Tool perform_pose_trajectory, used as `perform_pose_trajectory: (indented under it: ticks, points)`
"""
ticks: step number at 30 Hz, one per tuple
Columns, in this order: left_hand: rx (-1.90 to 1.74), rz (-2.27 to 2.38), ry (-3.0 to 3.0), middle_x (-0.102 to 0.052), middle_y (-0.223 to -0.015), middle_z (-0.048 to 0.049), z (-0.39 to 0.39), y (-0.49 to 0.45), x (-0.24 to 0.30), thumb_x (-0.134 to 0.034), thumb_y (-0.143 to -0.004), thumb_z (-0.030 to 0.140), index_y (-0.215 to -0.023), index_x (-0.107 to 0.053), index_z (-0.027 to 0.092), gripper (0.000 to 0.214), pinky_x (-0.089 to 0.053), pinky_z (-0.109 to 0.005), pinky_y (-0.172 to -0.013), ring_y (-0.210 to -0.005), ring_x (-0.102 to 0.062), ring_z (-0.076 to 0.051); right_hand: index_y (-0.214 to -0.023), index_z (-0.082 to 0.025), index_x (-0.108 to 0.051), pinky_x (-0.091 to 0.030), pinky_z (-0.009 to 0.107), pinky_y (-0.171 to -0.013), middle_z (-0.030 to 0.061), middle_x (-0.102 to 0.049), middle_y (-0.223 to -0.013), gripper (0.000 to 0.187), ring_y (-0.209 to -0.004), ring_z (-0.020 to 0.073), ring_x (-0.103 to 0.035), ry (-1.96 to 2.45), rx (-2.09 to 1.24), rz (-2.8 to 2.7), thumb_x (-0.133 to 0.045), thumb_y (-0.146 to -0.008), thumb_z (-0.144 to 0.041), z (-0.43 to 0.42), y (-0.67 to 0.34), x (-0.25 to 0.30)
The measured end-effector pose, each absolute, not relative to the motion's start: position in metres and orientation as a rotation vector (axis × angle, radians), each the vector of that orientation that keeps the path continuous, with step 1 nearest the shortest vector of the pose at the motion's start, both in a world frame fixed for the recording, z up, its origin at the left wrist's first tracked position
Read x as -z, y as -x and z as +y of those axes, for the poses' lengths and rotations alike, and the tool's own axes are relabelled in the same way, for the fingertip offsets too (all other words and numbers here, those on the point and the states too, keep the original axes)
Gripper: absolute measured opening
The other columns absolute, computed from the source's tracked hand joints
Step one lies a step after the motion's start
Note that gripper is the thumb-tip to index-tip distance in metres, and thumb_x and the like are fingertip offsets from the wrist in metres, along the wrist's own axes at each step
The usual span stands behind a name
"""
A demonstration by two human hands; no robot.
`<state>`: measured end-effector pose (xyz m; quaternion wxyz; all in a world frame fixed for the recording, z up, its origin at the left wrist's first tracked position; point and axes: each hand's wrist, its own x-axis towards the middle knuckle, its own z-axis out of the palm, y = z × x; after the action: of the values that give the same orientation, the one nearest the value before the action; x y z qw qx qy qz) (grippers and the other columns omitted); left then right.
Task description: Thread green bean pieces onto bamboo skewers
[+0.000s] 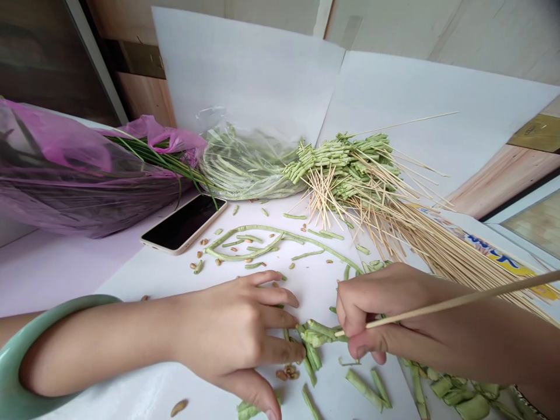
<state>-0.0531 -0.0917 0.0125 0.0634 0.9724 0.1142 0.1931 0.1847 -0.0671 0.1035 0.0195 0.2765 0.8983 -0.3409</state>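
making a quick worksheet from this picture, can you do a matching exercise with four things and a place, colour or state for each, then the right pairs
Things:
1. phone
2. nearest wooden skewer
3. bangle
4. purple bag

Descriptions:
A. held in the right hand
B. see-through, with green stalks poking out
C. pale green, around the left forearm
D. lying flat, dark screen facing up

Right pairs: 1-D, 2-A, 3-C, 4-B
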Motion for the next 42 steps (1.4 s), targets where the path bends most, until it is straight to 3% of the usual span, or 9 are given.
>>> perform_pose_trajectory:
  ticks: [14,25,36,42]
  points:
    - [-0.557,0.332,-2.946,-0.071,-0.093,-0.0096,-0.092,0.052,-0.015,-0.043,-0.090,0.061,-0.104,-0.068,0.019,0.051,-0.035,-0.038,-0.097,-0.100,-0.060,-0.025,-0.071,-0.019,-0.053,-0.035,0.018,-0.055,-0.0046,-0.058,-0.065,0.017,-0.061,0.0088,-0.053,-0.838,0.902,2.747,-0.053,-0.086,-0.013,-0.074,-0.176,-0.107]
    - [-0.492,0.296,-2.952,-0.072,-0.095,-0.0098,-0.091,0.052,-0.018,-0.040,-0.093,0.059,-0.109,-0.067,0.017,0.052,-0.032,-0.038,-0.096,-0.106,-0.057,-0.026,-0.072,-0.019,-0.054,-0.039,0.023,-0.069,-0.0064,-0.058,-0.059,0.017,-0.057,0.0092,-0.050,-0.835,0.939,2.740,-0.049,-0.086,-0.011,-0.073,-0.171,-0.110]
    - [-0.489,0.279,-2.851,-0.071,-0.087,-0.0121,-0.090,0.050,-0.020,-0.040,-0.094,0.055,-0.106,-0.069,0.015,0.051,-0.037,-0.038,-0.092,-0.099,-0.059,-0.027,-0.069,-0.018,-0.055,-0.040,0.023,-0.077,-0.0092,-0.056,-0.057,0.020,-0.053,0.0055,-0.051,-0.805,1.034,2.801,-0.054,-0.086,-0.008,-0.071,-0.169,-0.104]
    - [-0.557,0.377,-2.720,-0.072,-0.096,-0.0136,-0.086,0.056,-0.029,-0.049,-0.093,0.046,-0.105,-0.069,0.018,0.036,-0.040,-0.038,-0.092,-0.103,-0.060,-0.028,-0.069,-0.018,-0.056,-0.043,0.019,-0.051,-0.0046,-0.059,-0.059,0.016,-0.051,0.0087,-0.059,-0.987,1.578,2.627,-0.060,-0.084,-0.018,-0.050,-0.189,-0.099]
